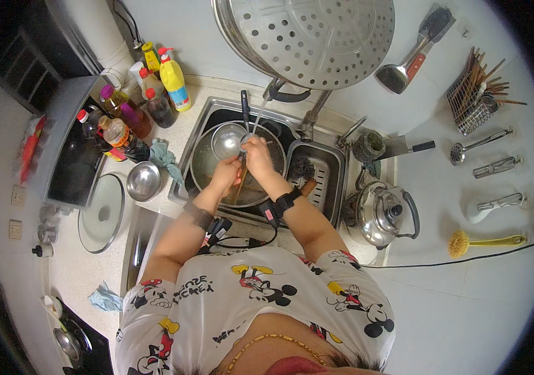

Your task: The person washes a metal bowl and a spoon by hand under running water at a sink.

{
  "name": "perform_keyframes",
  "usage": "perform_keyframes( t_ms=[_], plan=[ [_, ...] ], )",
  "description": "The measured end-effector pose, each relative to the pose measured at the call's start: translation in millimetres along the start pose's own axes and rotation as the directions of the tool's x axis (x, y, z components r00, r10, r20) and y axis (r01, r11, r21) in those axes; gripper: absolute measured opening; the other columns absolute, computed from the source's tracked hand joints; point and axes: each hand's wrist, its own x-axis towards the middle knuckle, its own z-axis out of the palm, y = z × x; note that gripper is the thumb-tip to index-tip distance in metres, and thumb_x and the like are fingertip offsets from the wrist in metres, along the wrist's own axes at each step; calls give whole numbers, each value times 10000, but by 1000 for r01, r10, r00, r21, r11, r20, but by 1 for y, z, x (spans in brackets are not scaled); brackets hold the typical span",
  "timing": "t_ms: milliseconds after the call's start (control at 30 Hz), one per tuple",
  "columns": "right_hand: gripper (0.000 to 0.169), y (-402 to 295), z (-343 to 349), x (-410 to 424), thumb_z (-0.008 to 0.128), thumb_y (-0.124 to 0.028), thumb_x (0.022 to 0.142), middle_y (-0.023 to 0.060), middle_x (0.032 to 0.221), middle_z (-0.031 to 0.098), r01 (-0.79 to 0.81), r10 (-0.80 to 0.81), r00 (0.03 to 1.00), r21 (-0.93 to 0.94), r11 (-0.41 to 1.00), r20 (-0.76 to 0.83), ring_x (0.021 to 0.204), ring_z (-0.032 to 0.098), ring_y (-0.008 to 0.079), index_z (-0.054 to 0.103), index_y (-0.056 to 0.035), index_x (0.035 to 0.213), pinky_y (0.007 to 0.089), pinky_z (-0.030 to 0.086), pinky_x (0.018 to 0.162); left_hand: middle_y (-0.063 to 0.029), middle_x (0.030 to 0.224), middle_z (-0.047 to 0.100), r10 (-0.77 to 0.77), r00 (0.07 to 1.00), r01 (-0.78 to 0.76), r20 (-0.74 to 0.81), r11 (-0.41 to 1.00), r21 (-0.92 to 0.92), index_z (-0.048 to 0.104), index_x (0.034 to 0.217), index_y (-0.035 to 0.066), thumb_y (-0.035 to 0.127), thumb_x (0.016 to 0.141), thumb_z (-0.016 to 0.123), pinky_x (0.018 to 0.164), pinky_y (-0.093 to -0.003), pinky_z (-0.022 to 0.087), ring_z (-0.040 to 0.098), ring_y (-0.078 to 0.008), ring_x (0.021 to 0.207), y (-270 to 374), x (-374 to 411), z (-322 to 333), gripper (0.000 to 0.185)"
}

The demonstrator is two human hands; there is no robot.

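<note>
Both my hands are together over a large round metal pan in the left sink basin, under a thin stream of water. My right hand grips a small shiny utensil, perhaps a spoon, whose shape my fingers partly hide. Against its lower part my left hand closes its fingers. Inside the pan a small steel bowl lies to the left of my hands, and brown chopsticks slant below them. A black handle sticks up behind the pan.
A dark scrubber sits in the right basin. To its right stands a steel kettle. Bottles, a steel bowl and a glass lid are at left. A perforated steamer tray hangs above the faucet.
</note>
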Motion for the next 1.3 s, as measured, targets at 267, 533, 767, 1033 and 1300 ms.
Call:
perform_keyframes(
  t_ms=[267, 533, 767, 1033, 1300],
  plan=[
    [192, 19, 8, -9, 513, 63, 590, 151, 778, 578, -33, 39, 991, -44, 998, 129, 774, 543, 338, 626, -9, 729, 395, 442, 711, 48, 597, 406, 30, 997, -26, 71, 998, -53, 543, 891, 82, 144, 864, 459, 388, -187, 321, 360, -55, 478, -13, 9, -1, 107],
    [150, 8, -1, -4, 552, 2, 688, 151, 863, 581, -242, 186, 932, 148, 959, 312, 837, 554, 321, 624, 16, 820, 373, 445, 749, -14, 644, 493, 30, 998, -31, 53, 999, 26, 551, 868, 13, 116, 845, 446, 416, -243, 388, 446, -112, 518, -26, 29, -9, 148],
    [250, 43, -26, -8, 555, -58, 778, 94, 965, 586, -818, 865, 413, 533, 215, 285, 894, 545, 226, 578, 10, 1017, 341, 417, 766, -166, 780, 627, 476, 870, -303, 128, 311, 901, 563, 968, -3, 122, 808, 472, 536, -396, 493, 619, -305, 677, 0, 38, -4, 223],
    [319, 86, -92, -21, 565, -61, 785, 90, 1025, 568, -635, 911, 400, 747, 195, 102, 913, 520, 197, 547, 13, 1094, 327, 404, 777, -159, 836, 605, 543, 788, -267, 289, -121, 956, 504, 1077, 26, 72, 782, 449, 602, -403, 500, 613, -314, 716, 4, 40, 0, 304],
    [270, 149, -88, -14, 588, -244, 771, 138, 759, 636, -625, 622, 779, 13, 781, 82, 700, 598, 271, 641, -5, 885, 355, 456, 652, -185, 843, 598, 552, 792, -305, 262, -14, 952, 515, 1051, 30, 102, 786, 469, 616, -427, 489, 598, -347, 708, 2, 38, 0, 278]
  ],
)
